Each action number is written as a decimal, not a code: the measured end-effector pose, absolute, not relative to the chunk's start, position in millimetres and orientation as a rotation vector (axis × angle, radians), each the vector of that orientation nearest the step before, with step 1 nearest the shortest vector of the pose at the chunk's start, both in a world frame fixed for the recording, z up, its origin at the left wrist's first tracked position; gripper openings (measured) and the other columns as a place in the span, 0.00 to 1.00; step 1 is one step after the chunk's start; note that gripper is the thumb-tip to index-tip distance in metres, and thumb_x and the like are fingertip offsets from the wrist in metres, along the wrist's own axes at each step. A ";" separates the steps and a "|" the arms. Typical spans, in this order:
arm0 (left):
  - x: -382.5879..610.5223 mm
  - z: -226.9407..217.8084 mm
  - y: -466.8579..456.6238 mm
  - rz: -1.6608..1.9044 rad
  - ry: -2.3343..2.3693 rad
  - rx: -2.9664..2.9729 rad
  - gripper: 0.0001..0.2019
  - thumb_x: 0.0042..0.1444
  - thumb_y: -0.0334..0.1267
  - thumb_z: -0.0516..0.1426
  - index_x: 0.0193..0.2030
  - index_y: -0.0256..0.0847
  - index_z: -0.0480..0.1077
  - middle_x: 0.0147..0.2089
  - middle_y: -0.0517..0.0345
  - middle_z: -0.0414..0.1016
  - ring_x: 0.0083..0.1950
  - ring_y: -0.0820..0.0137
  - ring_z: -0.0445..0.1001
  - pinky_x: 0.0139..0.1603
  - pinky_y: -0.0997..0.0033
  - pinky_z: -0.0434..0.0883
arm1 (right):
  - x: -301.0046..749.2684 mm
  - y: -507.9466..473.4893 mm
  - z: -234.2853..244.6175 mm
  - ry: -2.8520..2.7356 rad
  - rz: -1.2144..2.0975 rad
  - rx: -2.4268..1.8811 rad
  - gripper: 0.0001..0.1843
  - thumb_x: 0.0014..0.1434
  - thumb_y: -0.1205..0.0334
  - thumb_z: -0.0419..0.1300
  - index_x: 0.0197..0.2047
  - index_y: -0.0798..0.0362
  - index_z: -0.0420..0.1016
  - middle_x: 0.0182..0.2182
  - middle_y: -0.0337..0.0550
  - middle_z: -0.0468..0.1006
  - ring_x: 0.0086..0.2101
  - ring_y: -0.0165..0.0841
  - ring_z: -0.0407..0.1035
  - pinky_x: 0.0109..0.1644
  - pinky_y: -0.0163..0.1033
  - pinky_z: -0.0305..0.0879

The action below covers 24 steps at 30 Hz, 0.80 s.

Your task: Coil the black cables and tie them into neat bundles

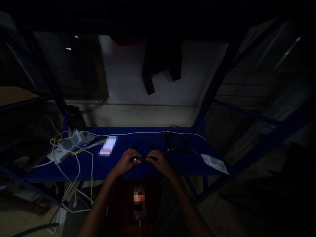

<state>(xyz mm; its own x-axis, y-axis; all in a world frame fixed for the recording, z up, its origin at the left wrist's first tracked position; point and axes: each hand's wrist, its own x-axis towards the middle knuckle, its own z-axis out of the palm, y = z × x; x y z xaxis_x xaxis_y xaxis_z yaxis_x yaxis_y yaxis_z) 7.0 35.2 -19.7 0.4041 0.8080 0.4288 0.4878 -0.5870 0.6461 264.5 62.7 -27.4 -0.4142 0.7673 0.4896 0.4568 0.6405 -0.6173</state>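
Note:
My left hand (pixel 127 160) is closed around one end of a black cable (pixel 144 141), near a small bright metallic spot that looks like a plug. A short way to its right, my right hand (pixel 160 162) pinches another dark part of the same cable. Between the two hands the cable parts come close together; whether they touch is too dark to tell. The rest of the cable arches in a loop behind both hands, over the blue shelf (pixel 128 169). A coiled black cable (pixel 175 141) lies to the right of my right hand.
On the left sit a white power strip (pixel 61 152) with tangled white cords and a lit phone (pixel 108 146). A clear plastic bag (pixel 214 163) lies at the right. A white cord (pixel 138 133) runs along the back. Blue posts (pixel 202 121) frame the shelf; the scene is dim.

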 end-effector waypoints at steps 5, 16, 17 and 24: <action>8.0 -16.2 34.8 1.044 1.157 2.171 0.11 0.61 0.45 0.69 0.46 0.45 0.80 0.49 0.52 0.81 0.54 0.58 0.75 0.59 0.57 0.69 | 263.5 61.5 -22.9 -2.028 0.579 -0.957 0.13 0.66 0.49 0.68 0.35 0.47 0.84 0.37 0.42 0.86 0.42 0.40 0.77 0.55 0.47 0.69; 12.9 -15.4 22.2 0.951 1.296 2.451 0.09 0.70 0.44 0.61 0.54 0.47 0.74 0.52 0.54 0.79 0.59 0.58 0.72 0.66 0.50 0.57 | 262.3 56.1 -28.7 -2.105 0.325 -1.060 0.10 0.69 0.49 0.66 0.41 0.46 0.79 0.44 0.41 0.85 0.51 0.41 0.75 0.65 0.54 0.55; 13.3 -15.2 21.5 0.931 1.300 2.478 0.09 0.72 0.44 0.59 0.54 0.47 0.74 0.53 0.53 0.78 0.59 0.58 0.72 0.66 0.51 0.57 | 262.4 55.2 -29.1 -2.133 0.314 -1.054 0.10 0.69 0.49 0.66 0.42 0.45 0.79 0.45 0.41 0.85 0.52 0.41 0.75 0.65 0.55 0.54; 14.7 -12.9 20.2 0.878 1.349 2.560 0.09 0.75 0.42 0.55 0.54 0.46 0.73 0.54 0.52 0.76 0.56 0.57 0.70 0.60 0.53 0.60 | 262.6 53.0 -28.1 -2.177 0.303 -1.031 0.08 0.69 0.51 0.66 0.43 0.46 0.76 0.43 0.41 0.84 0.49 0.40 0.75 0.64 0.54 0.55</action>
